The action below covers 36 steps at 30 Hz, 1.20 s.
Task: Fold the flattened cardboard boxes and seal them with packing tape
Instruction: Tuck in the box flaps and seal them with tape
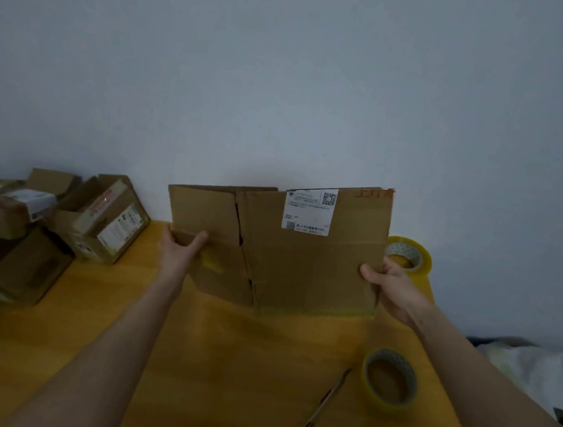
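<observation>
Flattened cardboard box (302,267) was held upright over the yellow table (224,362), its printed face toward the person. The lower edge was close above the tabletop; whether it touched could not be told.

- Long axis ran side to side, spanning the gap between the two hands. A shipping label (309,211) sat at the upper right of the face.
- Left hand (180,248) gripped the box's left edge about midway up, thumb on the near face, fingers wrapped out of sight behind.
- Right hand (390,285) pinched the right edge a little lower, thumb on the near face, the rest hidden behind the board.
- A vertical crease with a split in it lay left of centre, nearer the left hand. The left panel was narrow, the right one wide.

Judgement: opening the box depends on that crease. With a hand on each end of the long axis, pushing the edges toward each other should make the sleeve pop into a tube. The split at the crease looked weak and might tear further.

- Tape was all on the right. One tape roll (389,378) lay flat near the right forearm beside a pen-like tool (323,406). A second roll (410,256) was just behind the right hand. The right hand was plainly the nearer to both.
- A heap of other boxes (100,220) lay at the table's far left, well apart from the work.
</observation>
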Motion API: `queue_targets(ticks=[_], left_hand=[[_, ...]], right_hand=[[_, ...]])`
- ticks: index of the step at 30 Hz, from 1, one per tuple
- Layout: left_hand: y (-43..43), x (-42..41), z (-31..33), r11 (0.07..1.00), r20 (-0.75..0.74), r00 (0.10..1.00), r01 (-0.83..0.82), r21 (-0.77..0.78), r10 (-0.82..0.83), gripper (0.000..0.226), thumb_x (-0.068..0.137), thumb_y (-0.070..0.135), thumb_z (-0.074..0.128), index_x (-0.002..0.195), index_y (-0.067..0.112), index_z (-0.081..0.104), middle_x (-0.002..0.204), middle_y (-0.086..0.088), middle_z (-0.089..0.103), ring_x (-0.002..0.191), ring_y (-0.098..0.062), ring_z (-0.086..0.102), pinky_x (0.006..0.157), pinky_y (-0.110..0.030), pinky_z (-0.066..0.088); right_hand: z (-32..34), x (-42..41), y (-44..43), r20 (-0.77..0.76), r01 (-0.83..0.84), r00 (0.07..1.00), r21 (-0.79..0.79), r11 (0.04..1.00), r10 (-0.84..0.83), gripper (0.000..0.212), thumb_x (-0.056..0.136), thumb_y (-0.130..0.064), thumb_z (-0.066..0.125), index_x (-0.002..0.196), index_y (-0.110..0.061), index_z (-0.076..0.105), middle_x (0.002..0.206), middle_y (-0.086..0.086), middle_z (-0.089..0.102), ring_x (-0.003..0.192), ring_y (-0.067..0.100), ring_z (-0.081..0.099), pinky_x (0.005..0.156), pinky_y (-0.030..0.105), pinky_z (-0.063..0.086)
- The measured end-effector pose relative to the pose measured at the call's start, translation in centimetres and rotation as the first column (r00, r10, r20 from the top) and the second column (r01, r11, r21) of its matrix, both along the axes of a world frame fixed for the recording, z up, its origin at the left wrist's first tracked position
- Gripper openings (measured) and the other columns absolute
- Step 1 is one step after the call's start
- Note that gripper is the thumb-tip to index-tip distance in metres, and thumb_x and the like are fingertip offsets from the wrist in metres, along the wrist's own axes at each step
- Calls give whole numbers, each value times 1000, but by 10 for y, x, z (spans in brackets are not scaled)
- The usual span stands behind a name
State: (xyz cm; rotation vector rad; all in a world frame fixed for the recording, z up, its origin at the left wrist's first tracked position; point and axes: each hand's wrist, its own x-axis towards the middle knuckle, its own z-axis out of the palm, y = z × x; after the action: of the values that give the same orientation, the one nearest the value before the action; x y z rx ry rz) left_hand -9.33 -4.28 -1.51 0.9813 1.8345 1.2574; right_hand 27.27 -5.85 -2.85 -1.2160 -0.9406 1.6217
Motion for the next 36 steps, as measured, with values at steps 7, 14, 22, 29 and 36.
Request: queue_targets(ticks=[7,14,22,29,36], left_hand=[[-7,-24,-2,990,62,989,136,-27,-134,86,83,37,69,151,20,20,147,-7,39,124,-26,47,95,-37,43],[-18,-57,23,926,395,899,298,-232,-190,31,93,40,49,113,28,70,118,-14,60,87,-30,61,68,-37,55],[-28,-58,40,964,345,906,265,-7,-246,31,97,1,37,106,17,61,101,-8,65,87,-20,64,66,-29,55],[-44,-34,23,967,38,971,229,107,-234,23,96,15,54,117,8,58,104,-1,60,94,-14,57,72,-19,45],[-63,-26,-16,936,456,842,347,-52,-287,24,94,9,53,117,12,55,118,-7,62,109,-23,59,85,-31,49]], right_hand=[[-5,-8,-6,58,211,977,-119,970,-205,32,95,-11,57,126,-9,58,117,14,66,93,24,66,75,37,53],[13,-8,0,157,197,975,-272,942,-158,34,101,-6,43,130,-22,52,108,8,58,89,24,58,70,38,51],[26,2,-4,-143,261,936,-336,905,-323,28,97,7,27,106,9,54,85,20,70,67,21,71,51,21,56],[22,-13,-24,300,132,948,-65,989,-107,35,86,-38,67,116,-23,57,109,-3,57,95,16,57,81,34,48],[-4,-19,-34,239,183,954,5,983,-178,57,86,-39,65,136,-18,48,126,-5,54,105,12,53,84,28,42]])
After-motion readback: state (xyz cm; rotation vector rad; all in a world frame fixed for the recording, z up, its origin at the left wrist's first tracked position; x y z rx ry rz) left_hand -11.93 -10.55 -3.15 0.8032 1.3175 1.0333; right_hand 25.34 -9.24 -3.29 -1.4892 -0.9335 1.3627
